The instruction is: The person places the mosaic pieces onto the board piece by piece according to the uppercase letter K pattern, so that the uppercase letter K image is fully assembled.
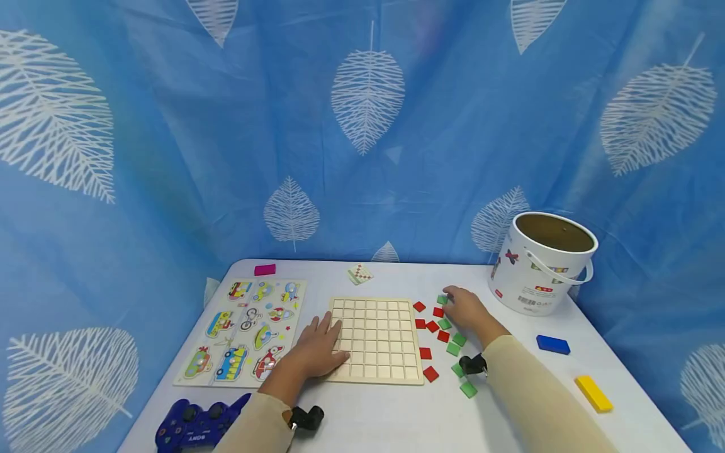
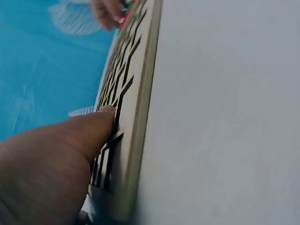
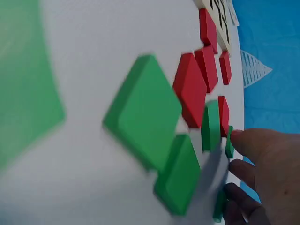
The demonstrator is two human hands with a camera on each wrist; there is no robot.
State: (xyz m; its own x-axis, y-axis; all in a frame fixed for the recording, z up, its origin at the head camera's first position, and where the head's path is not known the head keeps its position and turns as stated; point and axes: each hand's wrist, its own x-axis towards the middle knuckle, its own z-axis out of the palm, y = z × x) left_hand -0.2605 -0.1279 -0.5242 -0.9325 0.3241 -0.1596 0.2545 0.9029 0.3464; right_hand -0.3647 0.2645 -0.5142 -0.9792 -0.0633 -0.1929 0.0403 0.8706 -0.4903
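The left hand point(image 1: 319, 352) lies flat, palm down, fingers straight and spread. The right hand point(image 1: 467, 309) reaches forward, palm down, fingers loosely bent.

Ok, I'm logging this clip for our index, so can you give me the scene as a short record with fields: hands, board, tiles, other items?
left hand: left hand rests flat on the wooden grid board, at its left edge
right hand: right hand on the scattered tiles, fingers touching a green tile
board: all cells in view are without tiles
tiles: red tiles and green tiles lie loose right of the board
other items: vehicle puzzle, blue game controller, white bucket, blue block, yellow block
surface: white table
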